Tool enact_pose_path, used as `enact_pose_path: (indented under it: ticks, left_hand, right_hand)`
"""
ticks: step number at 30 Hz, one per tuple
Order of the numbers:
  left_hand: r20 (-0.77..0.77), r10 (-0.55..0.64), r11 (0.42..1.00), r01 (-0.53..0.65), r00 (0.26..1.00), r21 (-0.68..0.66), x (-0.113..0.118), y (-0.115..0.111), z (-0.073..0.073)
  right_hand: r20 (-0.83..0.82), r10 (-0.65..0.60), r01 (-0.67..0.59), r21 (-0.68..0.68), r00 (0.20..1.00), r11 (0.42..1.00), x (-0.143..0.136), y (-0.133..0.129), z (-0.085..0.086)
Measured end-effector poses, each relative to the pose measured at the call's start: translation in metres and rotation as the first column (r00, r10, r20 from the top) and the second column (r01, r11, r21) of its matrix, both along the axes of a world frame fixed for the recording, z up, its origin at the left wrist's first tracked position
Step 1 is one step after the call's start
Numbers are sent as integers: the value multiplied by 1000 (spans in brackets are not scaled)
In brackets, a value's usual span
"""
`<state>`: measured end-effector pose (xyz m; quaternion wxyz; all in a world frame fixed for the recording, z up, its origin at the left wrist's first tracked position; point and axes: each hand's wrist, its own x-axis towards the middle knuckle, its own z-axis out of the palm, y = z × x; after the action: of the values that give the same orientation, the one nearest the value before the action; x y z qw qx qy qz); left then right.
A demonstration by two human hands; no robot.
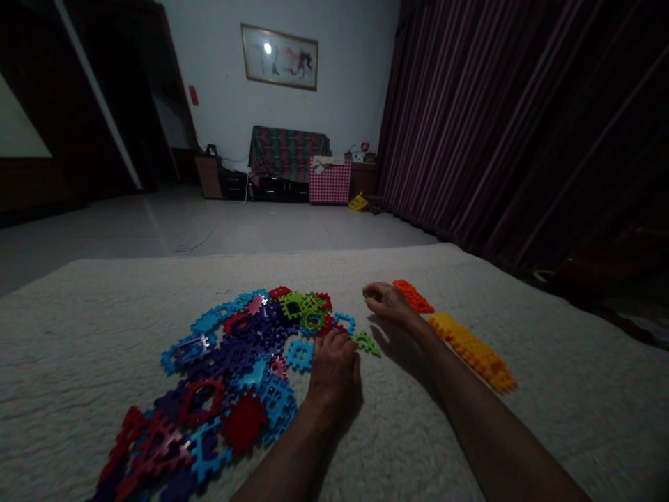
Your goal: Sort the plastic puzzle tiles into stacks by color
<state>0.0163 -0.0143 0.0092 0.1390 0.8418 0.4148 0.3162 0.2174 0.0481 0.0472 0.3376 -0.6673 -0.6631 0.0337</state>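
My left hand (pixel 334 369) rests at the right edge of a heap of interlocking plastic pieces (pixel 235 355) in purple, blue, red and green. Its fingers are bent downward, and what lies under their tips is hidden. Just right of those fingertips lies a light green piece (pixel 367 343). My right hand (pixel 389 303) is farther forward, fingers curled together, with a bit of green showing at the fingertips. Beside it is an orange stack of pieces (pixel 412 296). A yellow row of pieces (pixel 473 351) extends toward the lower right, beyond my right forearm.
The pieces lie on a pale quilted cover (pixel 408 432). Beyond its far edge are a tiled floor (pixel 282 226), a low cabinet under a patterned cloth (pixel 287 153) and a yellow object (pixel 358 202). Dark purple curtains (pixel 470 118) hang on the right.
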Motion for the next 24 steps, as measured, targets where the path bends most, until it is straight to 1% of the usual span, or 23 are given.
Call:
enact_pose_path:
  ticks: [2, 4, 7, 9, 11, 12, 14, 15, 17, 19, 21, 22, 24]
  left_hand:
    - [-13, 24, 1000, -24, 1000, -6, 0, 0, 1]
    - [3, 65, 998, -65, 998, 1, -1, 2, 1]
    - [115, 169, 985, -173, 979, 26, -3, 8, 1]
    - [240, 248, 963, -266, 939, 43, -6, 13, 2]
    - [355, 306, 937, -346, 883, 52, -9, 19, 2]
    - [395, 330, 924, -379, 857, 51, -10, 22, 2]
    - [439, 381, 898, -439, 814, 33, -13, 28, -1]
    - [447, 407, 886, -463, 796, 17, -14, 31, -2]
    - [441, 456, 867, -497, 773, -25, -16, 36, -6]
    - [415, 492, 856, -513, 765, -69, -16, 40, -10]
    - [369, 506, 855, -510, 779, -97, -16, 40, -13]
    - [342, 502, 860, -500, 794, -103, -15, 40, -13]
    - [290, 488, 871, -479, 823, -107, -14, 36, -12]
  right_hand:
    - [-22, 104, -105, -54, 994, 993, -13, 4, 5]
    - [-18, 164, -165, -75, 986, 984, -27, 9, 7]
    - [-12, 235, -235, -93, 972, 967, -45, 18, 6]
    - [-12, 240, -240, -89, 971, 967, -54, 22, 1]
    - [-28, 218, -220, -50, 975, 974, -61, 26, -5]
    - [-45, 219, -220, -23, 975, 975, -65, 28, -9]
    - [-71, 270, -269, 28, 960, 963, -72, 30, -19]
    - [-71, 304, -302, 39, 950, 953, -75, 31, -24]
    - [-36, 349, -348, 22, 936, 937, -83, 33, -33]
    - [30, 351, -350, -13, 936, 937, -90, 34, -39]
    - [75, 346, -345, -27, 935, 938, -94, 33, -42]
    - [72, 350, -350, -18, 934, 937, -95, 33, -42]
    - [0, 362, -362, 35, 932, 932, -94, 32, -39]
